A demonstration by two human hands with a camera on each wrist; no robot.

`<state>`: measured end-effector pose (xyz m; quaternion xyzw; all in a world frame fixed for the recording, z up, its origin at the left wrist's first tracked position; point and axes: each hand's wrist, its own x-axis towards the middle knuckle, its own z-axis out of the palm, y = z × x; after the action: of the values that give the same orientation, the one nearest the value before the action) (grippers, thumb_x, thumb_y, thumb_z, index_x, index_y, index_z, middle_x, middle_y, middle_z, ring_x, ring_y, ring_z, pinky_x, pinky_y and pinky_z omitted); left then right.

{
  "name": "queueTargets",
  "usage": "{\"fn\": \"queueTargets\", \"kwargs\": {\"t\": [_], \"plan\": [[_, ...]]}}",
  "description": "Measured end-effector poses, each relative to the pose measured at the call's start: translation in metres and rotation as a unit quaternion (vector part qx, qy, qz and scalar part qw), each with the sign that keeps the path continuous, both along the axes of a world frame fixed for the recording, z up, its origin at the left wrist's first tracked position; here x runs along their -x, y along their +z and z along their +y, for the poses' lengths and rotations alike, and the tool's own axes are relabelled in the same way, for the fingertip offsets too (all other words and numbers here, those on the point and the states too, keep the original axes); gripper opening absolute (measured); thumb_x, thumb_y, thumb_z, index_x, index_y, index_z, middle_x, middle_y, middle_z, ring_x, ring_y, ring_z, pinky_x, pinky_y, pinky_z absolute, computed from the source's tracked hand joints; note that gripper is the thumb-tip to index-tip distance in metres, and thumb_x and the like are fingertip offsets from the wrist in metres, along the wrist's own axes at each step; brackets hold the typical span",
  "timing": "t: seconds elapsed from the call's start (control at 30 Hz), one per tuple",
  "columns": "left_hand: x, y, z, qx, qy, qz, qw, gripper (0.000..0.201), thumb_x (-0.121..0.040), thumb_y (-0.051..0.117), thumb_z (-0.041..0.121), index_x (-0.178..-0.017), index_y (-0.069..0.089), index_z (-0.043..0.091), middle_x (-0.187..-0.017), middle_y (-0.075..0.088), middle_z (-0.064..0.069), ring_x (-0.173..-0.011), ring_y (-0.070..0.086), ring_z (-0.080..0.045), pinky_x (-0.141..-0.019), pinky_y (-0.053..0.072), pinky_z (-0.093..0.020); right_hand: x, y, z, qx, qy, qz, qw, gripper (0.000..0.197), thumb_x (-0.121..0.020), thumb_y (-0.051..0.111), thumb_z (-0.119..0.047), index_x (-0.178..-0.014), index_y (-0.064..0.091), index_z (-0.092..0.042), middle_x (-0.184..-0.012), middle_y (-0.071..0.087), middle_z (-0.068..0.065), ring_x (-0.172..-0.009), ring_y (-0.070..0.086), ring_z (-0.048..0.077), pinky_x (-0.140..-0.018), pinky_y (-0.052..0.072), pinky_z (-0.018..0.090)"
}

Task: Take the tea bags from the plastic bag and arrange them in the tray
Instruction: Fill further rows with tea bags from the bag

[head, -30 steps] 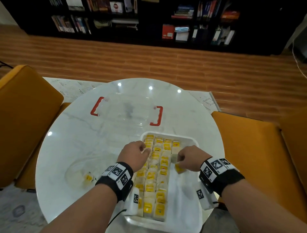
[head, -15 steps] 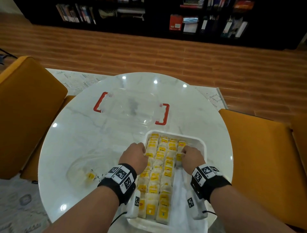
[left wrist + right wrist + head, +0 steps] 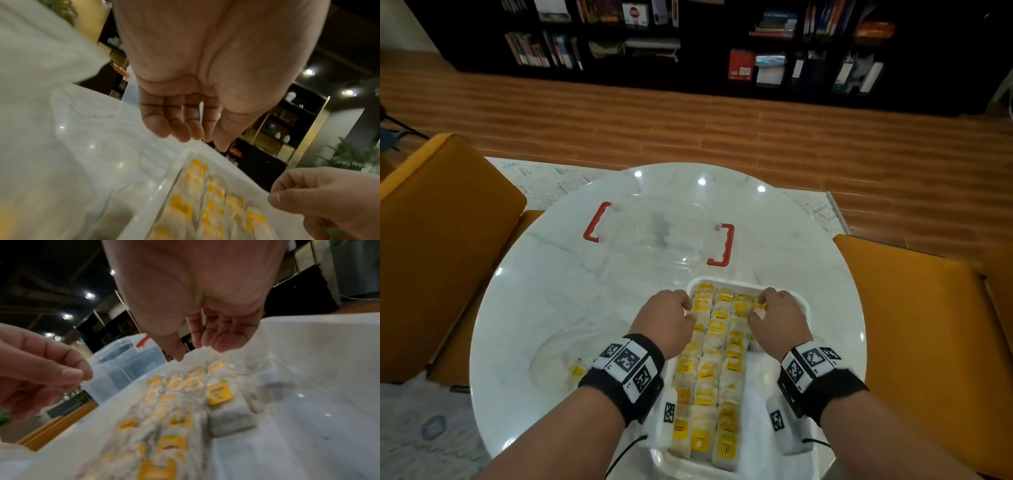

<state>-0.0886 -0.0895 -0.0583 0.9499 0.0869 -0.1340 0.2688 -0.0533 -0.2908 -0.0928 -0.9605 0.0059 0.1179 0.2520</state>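
A white tray (image 3: 802, 303) holds several rows of tea bags (image 3: 717, 346) with yellow tags. My left hand (image 3: 688, 308) hovers over the tray's far left corner, fingers loosely curled and empty, as the left wrist view (image 3: 197, 139) confirms. My right hand (image 3: 758, 306) sits over the far end of a short fourth column, fingers loosely bent just above the tea bags (image 3: 220, 394); nothing shows in its grip (image 3: 191, 352). The clear plastic bag (image 3: 558, 359) lies left of the tray with a tea bag (image 3: 578, 371) inside.
A clear box with red handles (image 3: 661, 236) stands just beyond the tray on the round marble table (image 3: 791, 240). Orange chairs (image 3: 431, 240) flank the table. The tray's right side (image 3: 308, 402) is bare white floor.
My right hand carried a tea bag from the tray's middle right to the far end of the fourth column and no longer holds it. My left hand slid farther along the tray's left edge.
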Motion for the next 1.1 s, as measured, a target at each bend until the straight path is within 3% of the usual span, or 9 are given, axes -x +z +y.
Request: {"fn": "queueTargets", "kwargs": {"t": [0.27, 0.4, 0.47, 0.57, 0.67, 0.77, 0.93, 1.03, 1.1], "plan": [[0.008, 0.058, 0.070, 0.060, 0.060, -0.083, 0.993, 0.013, -0.090, 0.065, 0.035, -0.095, 0.062, 0.023, -0.087, 0.063, 0.009, -0.076, 0.055, -0.002, -0.062, 0.037, -0.011, 0.027, 0.037, 0.075, -0.168, 0.144, -0.120, 0.968, 0.020, -0.085, 0.065, -0.023, -0.105, 0.061, -0.022, -0.095, 0.047, -0.010, -0.069, 0.043, -0.009, -0.068, 0.031, 0.008], [0.037, 0.074, 0.110, 0.081, 0.063, -0.089, 0.991, 0.008, -0.089, 0.065, 0.032, -0.087, 0.061, 0.026, -0.084, 0.063, 0.012, -0.077, 0.057, -0.002, -0.063, 0.039, -0.013, 0.049, 0.036, 0.114, -0.200, 0.211, -0.089, 0.953, 0.027, -0.084, 0.065, -0.025, -0.111, 0.059, -0.025, -0.110, 0.044, -0.009, -0.085, 0.045, -0.005, -0.080, 0.038, 0.016], [0.054, 0.076, 0.124, 0.098, 0.043, -0.059, 0.993, 0.008, -0.088, 0.064, 0.024, -0.082, 0.062, 0.027, -0.079, 0.065, 0.008, -0.075, 0.061, -0.009, -0.065, 0.045, -0.018, 0.061, 0.033, 0.131, -0.197, 0.250, -0.058, 0.946, 0.026, -0.083, 0.065, -0.027, -0.108, 0.060, -0.029, -0.120, 0.042, -0.008, -0.109, 0.044, 0.007, -0.094, 0.036, 0.024], [0.075, 0.070, 0.143, 0.120, 0.012, 0.031, 0.992, 0.016, -0.085, 0.061, 0.012, -0.078, 0.067, 0.025, -0.077, 0.070, 0.003, -0.073, 0.067, -0.015, -0.070, 0.057, -0.028, 0.077, 0.031, 0.153, -0.154, 0.286, 0.036, 0.945, 0.024, -0.083, 0.065, -0.033, -0.106, 0.064, -0.038, -0.149, 0.025, -0.002, -0.139, 0.017, 0.022, -0.110, 0.020, 0.030], [0.085, 0.049, 0.148, 0.036, -0.069, 0.113, 0.991, 0.023, -0.086, 0.054, 0.012, -0.088, 0.074, 0.024, -0.094, 0.072, 0.006, -0.089, 0.067, -0.013, -0.084, 0.054, -0.025, 0.085, 0.023, 0.168, -0.030, 0.292, 0.092, 0.952, 0.036, -0.085, 0.058, -0.048, -0.122, 0.059, -0.044, -0.158, 0.015, 0.003, -0.143, 0.007, 0.028, -0.117, 0.014, 0.039], [0.088, 0.018, 0.131, -0.085, -0.166, 0.172, 0.967, 0.033, -0.091, 0.047, 0.011, -0.113, 0.070, 0.016, -0.116, 0.068, -0.003, -0.109, 0.061, -0.022, -0.096, 0.048, -0.031, 0.085, 0.008, 0.181, 0.094, 0.295, 0.075, 0.948, 0.053, -0.087, 0.053, -0.052, -0.134, 0.048, -0.029, -0.145, 0.036, 0.004, -0.136, 0.026, 0.031, -0.111, 0.027, 0.042], [0.086, -0.019, 0.111, -0.151, -0.255, 0.232, 0.926, 0.046, -0.089, 0.050, 0.000, -0.134, 0.054, 0.009, -0.136, 0.052, -0.014, -0.120, 0.055, -0.032, -0.101, 0.046, -0.042, 0.083, 0.008, 0.184, -0.011, 0.184, 0.022, 0.983, 0.051, -0.088, 0.050, -0.005, -0.136, 0.039, -0.018, -0.133, 0.041, 0.002, -0.109, 0.050, 0.023, -0.090, 0.039, 0.027], [0.088, -0.027, 0.116, -0.189, -0.256, 0.228, 0.920, 0.053, -0.090, 0.056, 0.023, -0.142, 0.043, 0.022, -0.147, 0.035, -0.012, -0.119, 0.053, -0.035, -0.094, 0.048, -0.042, 0.083, 0.018, 0.175, -0.031, 0.170, -0.013, 0.985, 0.048, -0.083, 0.041, 0.010, -0.117, 0.054, -0.021, -0.115, 0.039, -0.002, -0.078, 0.049, 0.019, -0.066, 0.037, 0.026], [0.089, -0.029, 0.120, -0.203, -0.252, 0.234, 0.917, 0.066, -0.087, 0.060, 0.042, -0.147, 0.034, 0.031, -0.160, 0.012, -0.011, -0.125, 0.050, -0.036, -0.097, 0.047, -0.042, 0.081, 0.022, 0.170, -0.006, 0.201, -0.010, 0.979, 0.046, -0.082, 0.043, 0.010, -0.107, 0.066, -0.021, -0.113, 0.038, -0.002, -0.085, 0.051, 0.019, -0.067, 0.040, 0.025]]}}
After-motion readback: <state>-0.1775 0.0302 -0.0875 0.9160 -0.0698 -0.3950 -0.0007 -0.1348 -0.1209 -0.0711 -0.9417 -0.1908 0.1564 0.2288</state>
